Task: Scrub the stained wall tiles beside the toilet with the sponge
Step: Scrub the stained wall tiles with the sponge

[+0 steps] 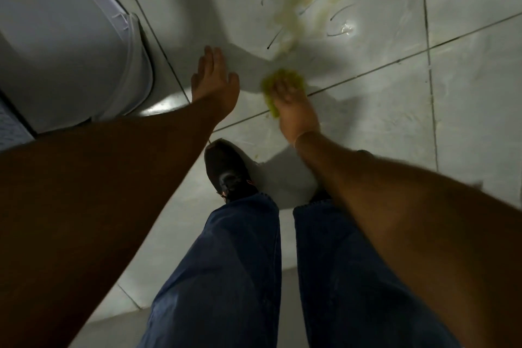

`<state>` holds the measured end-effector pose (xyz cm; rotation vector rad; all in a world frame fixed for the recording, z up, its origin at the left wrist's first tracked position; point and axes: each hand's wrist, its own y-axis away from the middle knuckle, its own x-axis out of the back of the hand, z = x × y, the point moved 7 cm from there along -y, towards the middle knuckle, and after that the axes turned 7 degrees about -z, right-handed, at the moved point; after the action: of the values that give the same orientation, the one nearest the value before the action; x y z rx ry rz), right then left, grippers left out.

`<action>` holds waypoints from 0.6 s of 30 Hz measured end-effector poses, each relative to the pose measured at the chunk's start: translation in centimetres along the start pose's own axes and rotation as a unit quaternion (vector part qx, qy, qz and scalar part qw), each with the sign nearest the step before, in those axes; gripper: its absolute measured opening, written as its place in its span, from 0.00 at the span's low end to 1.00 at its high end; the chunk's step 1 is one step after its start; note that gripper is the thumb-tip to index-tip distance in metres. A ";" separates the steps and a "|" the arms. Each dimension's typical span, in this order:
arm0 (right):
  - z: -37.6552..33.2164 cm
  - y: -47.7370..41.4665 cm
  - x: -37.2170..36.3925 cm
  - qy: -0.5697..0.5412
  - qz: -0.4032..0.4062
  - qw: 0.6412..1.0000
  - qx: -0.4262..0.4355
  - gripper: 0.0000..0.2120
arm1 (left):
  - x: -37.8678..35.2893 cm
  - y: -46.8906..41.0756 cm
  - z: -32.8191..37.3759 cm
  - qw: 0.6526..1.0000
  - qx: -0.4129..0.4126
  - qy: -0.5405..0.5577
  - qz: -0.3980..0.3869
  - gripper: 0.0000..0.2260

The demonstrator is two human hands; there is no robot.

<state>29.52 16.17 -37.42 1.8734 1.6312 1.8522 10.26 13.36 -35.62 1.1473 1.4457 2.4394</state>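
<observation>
— What's hard to see?
— The blurred yellow-green sponge (282, 85), half hidden under the right hand (293, 110) clamping it on glossy grey wall tiles (466, 70).
— Room?
— Left hand (214, 82) spread flat beside the white toilet (70, 51).

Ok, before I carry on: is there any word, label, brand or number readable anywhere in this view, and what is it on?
None can be read.
Toilet: plain white, no label showing.
Wall tiles: only dark curved scribbles and yellowish stain, no letters.
Sponge under the right hand: blurred, no print visible.
Shoe: a small orange mark, too small and dark to read.
</observation>
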 end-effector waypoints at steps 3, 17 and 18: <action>-2.2 2.6 -2.9 0.037 -0.076 0.990 0.111 0.30 | 0.2 -0.9 -0.4 1.000 0.013 0.004 -0.022 0.29; 3.4 2.0 1.0 -0.009 0.000 0.996 -0.086 0.33 | -2.3 0.0 -0.5 0.999 -0.004 -0.002 -0.053 0.30; -0.2 2.1 0.1 0.033 -0.012 0.999 0.026 0.30 | -2.2 0.0 -0.3 0.999 -0.003 -0.001 -0.047 0.31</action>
<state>30.67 15.20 -35.90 1.8214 1.7303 1.9008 11.65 12.19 -36.97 1.0541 1.4551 2.3777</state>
